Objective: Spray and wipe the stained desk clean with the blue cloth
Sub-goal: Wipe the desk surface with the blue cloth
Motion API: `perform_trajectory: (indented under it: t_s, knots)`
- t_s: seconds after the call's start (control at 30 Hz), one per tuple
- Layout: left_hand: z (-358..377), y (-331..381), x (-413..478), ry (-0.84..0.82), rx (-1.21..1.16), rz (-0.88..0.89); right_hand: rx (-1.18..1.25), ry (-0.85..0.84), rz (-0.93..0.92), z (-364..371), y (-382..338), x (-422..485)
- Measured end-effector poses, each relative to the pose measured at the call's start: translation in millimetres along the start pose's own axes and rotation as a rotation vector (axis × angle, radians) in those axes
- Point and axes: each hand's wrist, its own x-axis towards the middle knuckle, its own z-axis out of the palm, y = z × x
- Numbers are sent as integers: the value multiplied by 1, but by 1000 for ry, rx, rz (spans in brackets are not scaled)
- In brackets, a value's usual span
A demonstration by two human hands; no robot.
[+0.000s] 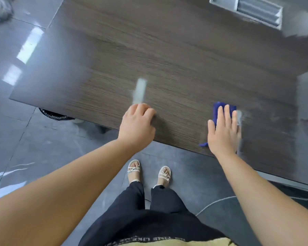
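Right hand [223, 129] flat, fingers straight, pressing cloth [216, 109] on desk [167, 59]; pale smear [254, 113] beside it. Left hand [136, 125] curled round blurred bottle [140, 91].

left hand [137, 125] curled, right hand [224, 129] flat.

desk top of flat laminate [167, 55]: dark brown, fine horizontal grain | folded cloth [215, 112], right centre: deep blue | slim bottle [140, 91], blurred: pale grey-white | glossy tiled floor [34, 139]: grey | trousers [132, 201]: black | strappy sandals [133, 168]: white
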Motion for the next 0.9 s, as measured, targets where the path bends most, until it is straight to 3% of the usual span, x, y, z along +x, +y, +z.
perform_trajectory:
  t_s: [0.07, 0.1, 0.13, 0.2, 0.27, 0.33, 0.4, 0.5, 0.57, 0.63, 0.7, 0.77, 0.83, 0.9]
  knots:
    - [11, 9, -1, -21, 60, 94, 48, 22, 203, 0, -26, 8]
    - [15, 17, 0, -45, 85, 113, 68, 32, 205, 1, -43, 6]
    - [19, 25, 1, -54, 96, 120, 68, 45, 131, 5, -59, 2]
    - [22, 36, 7, -57, 80, 94, 25, 91, -189, 15, -81, -17]
    - [24, 48, 10, -80, 65, 47, -26, 23, -513, 14, -61, -32]
    - [28, 57, 13, -113, 50, 31, -42, -16, -635, 11, -10, -28]
    - [33, 65, 15, -127, 53, 29, -69, 33, -484, 8, 56, -19]
    - [42, 85, 18, -132, 90, 65, -10, 25, 106, -9, 137, -3]
    - [46, 98, 22, -148, 90, 64, 74, 15, 457, -17, 136, 10]
    - [52, 112, 25, -132, 87, 81, 109, 55, 527, -17, 101, 23]
    - [57, 126, 30, -136, 101, 86, 79, 89, 288, -7, 55, 25]
    - [63, 138, 34, -115, 88, 69, 0, 47, -64, 0, 22, 16]
    - [67, 148, 37, -75, 86, 68, -32, -41, -376, -3, 26, 11]
    - [71, 157, 39, -120, 104, 93, -34, -28, -531, -8, 67, 26]
